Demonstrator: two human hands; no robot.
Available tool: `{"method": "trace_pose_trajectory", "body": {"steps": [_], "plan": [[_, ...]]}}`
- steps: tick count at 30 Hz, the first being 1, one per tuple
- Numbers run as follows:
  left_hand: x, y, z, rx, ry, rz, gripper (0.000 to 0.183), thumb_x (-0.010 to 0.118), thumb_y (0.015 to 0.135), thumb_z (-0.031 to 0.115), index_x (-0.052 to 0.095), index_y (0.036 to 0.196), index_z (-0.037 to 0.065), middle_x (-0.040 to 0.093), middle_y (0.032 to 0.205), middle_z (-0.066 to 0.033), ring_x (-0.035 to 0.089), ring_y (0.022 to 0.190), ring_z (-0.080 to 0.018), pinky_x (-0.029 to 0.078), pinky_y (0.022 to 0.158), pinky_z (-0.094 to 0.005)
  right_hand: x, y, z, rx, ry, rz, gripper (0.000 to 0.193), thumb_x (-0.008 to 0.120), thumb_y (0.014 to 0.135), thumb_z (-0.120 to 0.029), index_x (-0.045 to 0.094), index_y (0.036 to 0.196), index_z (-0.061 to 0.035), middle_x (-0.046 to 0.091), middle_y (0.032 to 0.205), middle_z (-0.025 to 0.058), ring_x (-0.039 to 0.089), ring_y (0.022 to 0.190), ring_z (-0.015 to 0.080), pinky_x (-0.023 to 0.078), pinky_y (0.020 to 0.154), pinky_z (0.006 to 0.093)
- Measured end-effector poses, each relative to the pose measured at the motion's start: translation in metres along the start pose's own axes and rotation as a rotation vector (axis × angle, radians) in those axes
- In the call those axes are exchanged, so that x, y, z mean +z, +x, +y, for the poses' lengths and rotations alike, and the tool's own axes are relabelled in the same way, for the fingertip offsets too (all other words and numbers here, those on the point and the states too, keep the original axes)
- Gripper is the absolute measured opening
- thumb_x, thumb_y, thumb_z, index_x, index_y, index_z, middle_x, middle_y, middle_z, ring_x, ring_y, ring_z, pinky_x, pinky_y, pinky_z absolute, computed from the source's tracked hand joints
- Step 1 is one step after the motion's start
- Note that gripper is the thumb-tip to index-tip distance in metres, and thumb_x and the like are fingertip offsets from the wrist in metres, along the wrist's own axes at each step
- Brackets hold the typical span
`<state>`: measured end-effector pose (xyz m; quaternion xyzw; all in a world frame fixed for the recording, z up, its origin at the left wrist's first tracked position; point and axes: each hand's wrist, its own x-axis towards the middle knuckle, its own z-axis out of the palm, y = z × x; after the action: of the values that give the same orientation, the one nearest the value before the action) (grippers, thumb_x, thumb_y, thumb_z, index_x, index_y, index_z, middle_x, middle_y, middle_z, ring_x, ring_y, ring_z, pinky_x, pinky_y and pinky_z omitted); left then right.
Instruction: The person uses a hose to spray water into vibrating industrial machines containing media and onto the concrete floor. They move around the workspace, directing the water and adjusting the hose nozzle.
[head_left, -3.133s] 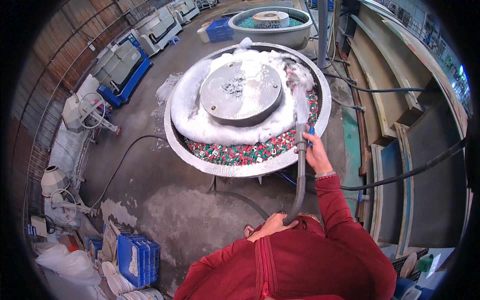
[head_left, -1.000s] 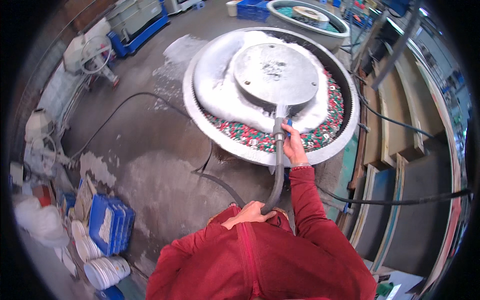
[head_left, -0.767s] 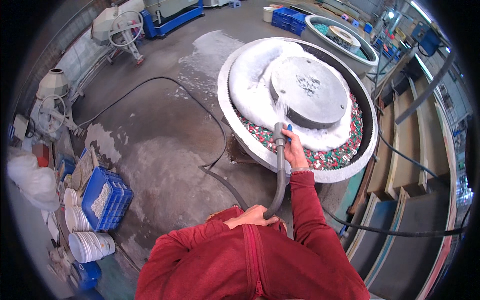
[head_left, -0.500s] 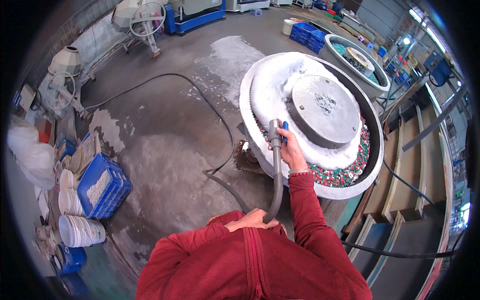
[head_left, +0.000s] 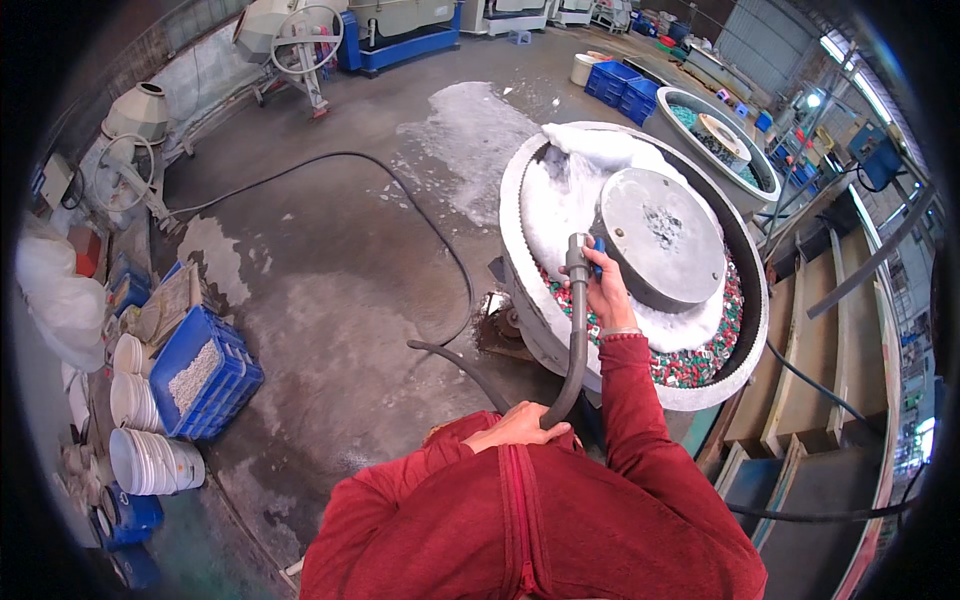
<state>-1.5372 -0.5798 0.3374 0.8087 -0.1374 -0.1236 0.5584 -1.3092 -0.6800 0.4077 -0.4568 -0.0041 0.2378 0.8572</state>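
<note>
My right hand (head_left: 608, 298) is closed round the metal valve (head_left: 577, 258) at the end of a grey hose (head_left: 577, 350), beside its blue lever (head_left: 598, 256). By my waist, my left hand (head_left: 516, 426) grips the same hose where it bends. The valve points over a large round tub (head_left: 517, 262), and a streak of water (head_left: 578, 185) runs from it across white foam (head_left: 540, 205). Small red, green and white pieces (head_left: 690, 367) lie in the tub's ring-shaped trough. A flat-topped grey drum (head_left: 665, 235) stands in its middle.
The hose trails over the wet floor (head_left: 330, 300) at left. A blue crate of white pellets (head_left: 245, 385) and white buckets (head_left: 155, 462) stand at far left. Another round tub (head_left: 655, 125) is behind; wooden troughs (head_left: 800, 350) line the right. Mixers (head_left: 137, 112) stand along the wall.
The valve and both hands have shifted right in view. Foam at the tub's left side has thinned, baring the rim and more coloured pieces; a streak of water now shows there.
</note>
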Motion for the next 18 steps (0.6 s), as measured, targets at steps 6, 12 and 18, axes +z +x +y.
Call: {"method": "trace_pose_trajectory", "body": {"steps": [6,12,18], "plan": [[0.005,0.012,-0.007,0.040,0.028,-0.078,0.033,0.060,0.078,0.035,0.060,0.087,0.003,0.061,0.071,-0.0161,0.060,0.068,-0.0278,0.043,0.062,-0.0380,-0.001,-0.002,-0.014,-0.070,-0.022,-0.006,0.048,0.052,0.079,-0.013,0.034,0.123,-0.0117,0.051,0.092,0.0131,0.058,0.069,0.0299,0.051,0.049,0.0406],[0.016,0.030,0.004,-0.047,-0.072,-0.033,0.043,0.059,0.076,0.042,0.059,0.070,0.000,0.059,0.061,-0.0163,0.059,0.063,-0.0340,0.044,0.059,-0.0412,-0.027,0.010,-0.009,0.110,0.032,0.207,0.050,0.056,0.076,-0.016,0.035,0.122,-0.0107,0.052,0.089,0.0146,0.058,0.070,0.0323,0.049,0.050,0.0399],[0.031,0.039,0.014,-0.016,-0.010,0.023,0.037,0.060,0.077,0.038,0.060,0.076,0.001,0.060,0.066,-0.0156,0.059,0.065,-0.0295,0.044,0.060,-0.0380,-0.036,0.014,-0.025,-0.011,0.021,-0.105,0.043,0.054,0.078,-0.015,0.036,0.116,-0.0092,0.049,0.089,0.0135,0.056,0.069,0.0289,0.049,0.049,0.0392]]}}
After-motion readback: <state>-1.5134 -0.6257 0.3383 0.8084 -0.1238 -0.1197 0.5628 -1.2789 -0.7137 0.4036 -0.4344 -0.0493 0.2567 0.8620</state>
